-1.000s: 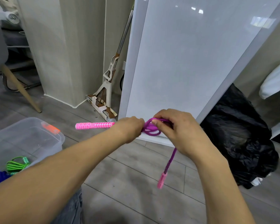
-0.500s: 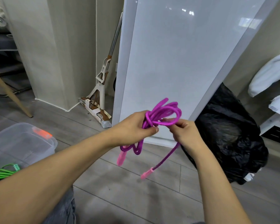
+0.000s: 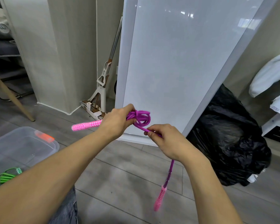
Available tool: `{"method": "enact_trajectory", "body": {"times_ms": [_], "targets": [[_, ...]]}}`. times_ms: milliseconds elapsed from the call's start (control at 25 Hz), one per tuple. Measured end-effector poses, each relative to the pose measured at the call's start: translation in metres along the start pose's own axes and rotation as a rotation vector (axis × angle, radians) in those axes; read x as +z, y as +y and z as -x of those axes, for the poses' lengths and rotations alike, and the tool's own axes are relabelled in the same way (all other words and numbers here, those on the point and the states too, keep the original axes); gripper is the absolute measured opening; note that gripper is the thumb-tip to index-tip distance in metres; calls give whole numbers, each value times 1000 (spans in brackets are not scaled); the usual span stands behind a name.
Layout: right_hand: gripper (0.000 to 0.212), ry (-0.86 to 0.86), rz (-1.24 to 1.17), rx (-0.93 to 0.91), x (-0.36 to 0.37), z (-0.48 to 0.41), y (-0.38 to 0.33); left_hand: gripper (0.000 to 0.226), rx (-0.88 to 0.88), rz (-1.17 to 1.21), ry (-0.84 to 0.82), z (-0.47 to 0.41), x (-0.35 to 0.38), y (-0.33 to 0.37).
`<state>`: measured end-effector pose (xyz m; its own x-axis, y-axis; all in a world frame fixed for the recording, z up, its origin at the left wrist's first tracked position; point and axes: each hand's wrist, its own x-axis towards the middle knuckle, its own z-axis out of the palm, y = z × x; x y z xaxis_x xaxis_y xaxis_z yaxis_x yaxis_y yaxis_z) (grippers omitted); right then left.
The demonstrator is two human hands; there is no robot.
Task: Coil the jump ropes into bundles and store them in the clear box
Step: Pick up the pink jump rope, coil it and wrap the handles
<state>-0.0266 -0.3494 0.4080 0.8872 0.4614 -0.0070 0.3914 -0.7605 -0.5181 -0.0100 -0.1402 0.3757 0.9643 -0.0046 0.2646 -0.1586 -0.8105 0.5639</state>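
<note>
We are swinging the pink handle back leftward | left grip is clenching the purple rope coil midair | right grip is pinching its tail, slanting down-right | clear box is sitting at the floor left edge

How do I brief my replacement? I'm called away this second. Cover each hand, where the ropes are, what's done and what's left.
Left hand: grips the coiled part of the purple jump rope, with one pink handle sticking out to the left.
Right hand: pinches the free strand just below the coil. The other pink handle dangles near the floor.
Clear box: on the floor at left, with a green rope bundle inside.
Done: green rope stored, purple rope mostly coiled.
Left: wind in the hanging tail, secure the bundle, put it in the box.
</note>
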Motion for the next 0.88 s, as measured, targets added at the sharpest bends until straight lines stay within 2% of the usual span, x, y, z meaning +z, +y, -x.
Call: {"method": "enact_trajectory", "body": {"times_ms": [80,280,360,440,480,520,600,760,880], "targets": [[18,111,49,-22,-6,1,0,25,95,-134,-140,-1,-3,-1],[7,338,-40,-100,-17,3,17,28,343,-129,-533,9,-4,22],[11,351,-243,-69,-18,3,24,25,346,42,-618,12,-10,25],[11,323,-493,-17,-21,2,28,25,299,331,-678,15,-21,29],[5,308,-595,16,-22,1,32,26,263,465,-677,16,-25,32],[9,288,-671,46,-23,0,35,27,216,576,-654,18,-28,36],[34,230,-696,96,-16,-2,38,30,90,750,-581,19,-29,42],[28,27,-773,104,6,-9,26,21,-135,1009,-327,10,-19,37],[31,-35,-663,119,9,-11,20,13,-292,1178,-323,4,-17,28]]}}
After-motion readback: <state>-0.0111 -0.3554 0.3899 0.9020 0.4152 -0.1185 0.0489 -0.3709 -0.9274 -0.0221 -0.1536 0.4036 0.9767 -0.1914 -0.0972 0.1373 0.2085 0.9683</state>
